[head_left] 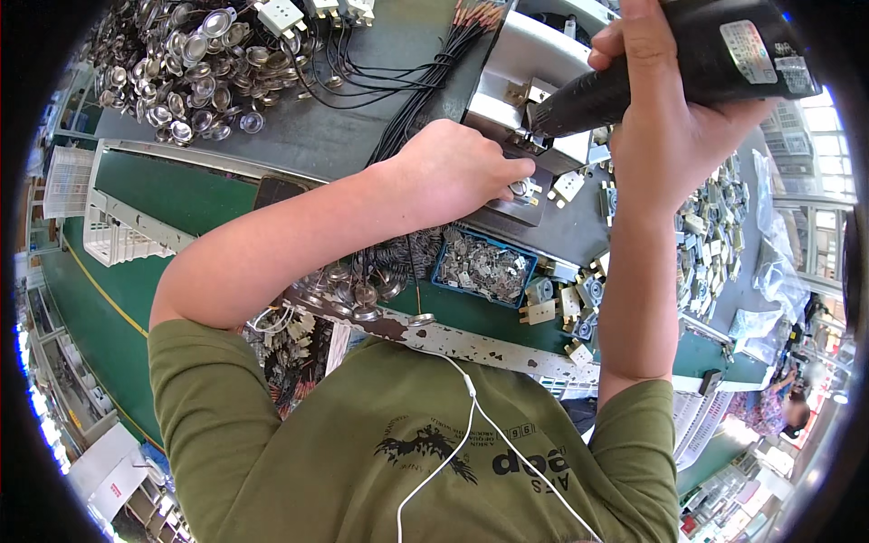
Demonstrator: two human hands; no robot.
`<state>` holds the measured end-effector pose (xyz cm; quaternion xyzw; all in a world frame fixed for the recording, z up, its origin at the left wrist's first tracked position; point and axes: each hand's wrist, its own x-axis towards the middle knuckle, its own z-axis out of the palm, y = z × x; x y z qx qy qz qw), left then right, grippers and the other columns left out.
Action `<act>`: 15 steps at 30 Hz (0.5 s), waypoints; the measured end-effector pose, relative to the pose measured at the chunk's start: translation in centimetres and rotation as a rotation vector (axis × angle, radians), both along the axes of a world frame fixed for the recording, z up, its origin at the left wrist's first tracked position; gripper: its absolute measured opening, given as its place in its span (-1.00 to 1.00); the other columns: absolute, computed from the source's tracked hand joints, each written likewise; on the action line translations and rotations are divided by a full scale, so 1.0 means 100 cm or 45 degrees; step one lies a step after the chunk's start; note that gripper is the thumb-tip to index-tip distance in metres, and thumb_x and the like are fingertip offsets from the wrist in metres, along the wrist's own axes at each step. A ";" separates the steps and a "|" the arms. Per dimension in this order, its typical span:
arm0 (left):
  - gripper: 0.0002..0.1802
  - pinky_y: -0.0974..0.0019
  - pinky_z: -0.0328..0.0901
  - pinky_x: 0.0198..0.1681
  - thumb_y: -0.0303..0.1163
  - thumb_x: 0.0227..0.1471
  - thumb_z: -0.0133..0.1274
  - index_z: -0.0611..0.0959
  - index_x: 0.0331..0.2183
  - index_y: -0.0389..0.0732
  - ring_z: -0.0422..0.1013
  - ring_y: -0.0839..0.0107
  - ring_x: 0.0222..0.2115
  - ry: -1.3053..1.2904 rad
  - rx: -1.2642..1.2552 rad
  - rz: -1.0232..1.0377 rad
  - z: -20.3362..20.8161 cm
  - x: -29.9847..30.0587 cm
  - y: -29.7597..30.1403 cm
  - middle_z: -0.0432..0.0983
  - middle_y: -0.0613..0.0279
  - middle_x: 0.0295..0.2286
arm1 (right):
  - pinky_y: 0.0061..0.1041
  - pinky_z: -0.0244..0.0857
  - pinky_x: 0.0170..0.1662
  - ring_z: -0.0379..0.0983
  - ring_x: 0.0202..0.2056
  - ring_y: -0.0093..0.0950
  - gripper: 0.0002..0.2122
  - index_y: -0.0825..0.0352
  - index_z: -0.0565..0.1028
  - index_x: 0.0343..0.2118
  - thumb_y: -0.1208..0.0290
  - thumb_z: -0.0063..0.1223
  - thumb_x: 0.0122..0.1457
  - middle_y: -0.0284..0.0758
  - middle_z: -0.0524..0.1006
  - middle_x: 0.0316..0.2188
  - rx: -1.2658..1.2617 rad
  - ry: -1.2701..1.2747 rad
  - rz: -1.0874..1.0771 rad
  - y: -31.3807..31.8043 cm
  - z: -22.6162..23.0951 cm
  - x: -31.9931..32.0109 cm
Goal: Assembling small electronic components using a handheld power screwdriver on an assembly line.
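Note:
My right hand (659, 100) is wrapped round a black electric screwdriver (588, 98) with a tapered nose. Its nose points down and left into a metal fixture (507, 68), close to a small brass-coloured part; the very tip is hard to make out. My left hand (457, 172) is closed, its fingertips on a small round metal piece with prongs (522, 188) at a dark block (520, 210) in front of the fixture. The fingers hide part of that piece. A white plug piece (568, 187) lies right of the block.
Shiny round metal parts (195, 72) are heaped at the far left, beside a bundle of black cables (407, 118). A blue tray (439, 271) of small metal pieces stands near me. Many plug housings (711, 235) cover the right side. The worn bench edge (453, 342) runs before my body.

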<state>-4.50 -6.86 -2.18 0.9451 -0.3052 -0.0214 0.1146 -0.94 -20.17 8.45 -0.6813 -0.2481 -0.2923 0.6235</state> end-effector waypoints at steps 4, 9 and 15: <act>-0.73 0.12 0.43 -0.45 -0.10 0.19 0.10 0.56 -0.16 -0.02 0.60 0.20 -0.44 -0.069 -0.028 -0.038 -0.001 -0.001 0.002 0.55 0.22 -0.55 | -0.53 0.43 -0.42 0.54 -0.48 -0.51 -0.34 0.42 0.18 0.25 0.54 0.29 0.13 -0.18 0.61 -0.30 0.040 0.156 0.459 -0.007 0.009 0.018; -0.78 0.08 0.44 -0.40 -0.18 0.18 0.09 0.61 -0.18 -0.03 0.62 0.14 -0.43 -0.043 -0.038 -0.033 -0.001 -0.001 -0.001 0.60 0.16 -0.55 | -0.51 0.48 -0.28 0.58 -0.30 -0.43 -0.15 0.36 -0.05 0.43 0.54 0.21 0.13 -0.04 0.58 -0.11 -0.047 0.334 1.018 -0.028 0.012 0.060; -0.78 0.10 0.44 -0.38 -0.14 0.19 0.09 0.62 -0.19 -0.02 0.60 0.17 -0.39 -0.185 -0.077 -0.053 -0.010 -0.004 0.003 0.58 0.20 -0.53 | -0.54 0.52 -0.39 0.58 -0.41 -0.48 -0.46 0.40 0.19 0.20 0.63 0.16 0.19 -0.12 0.62 -0.19 0.140 0.158 0.219 0.002 -0.001 0.014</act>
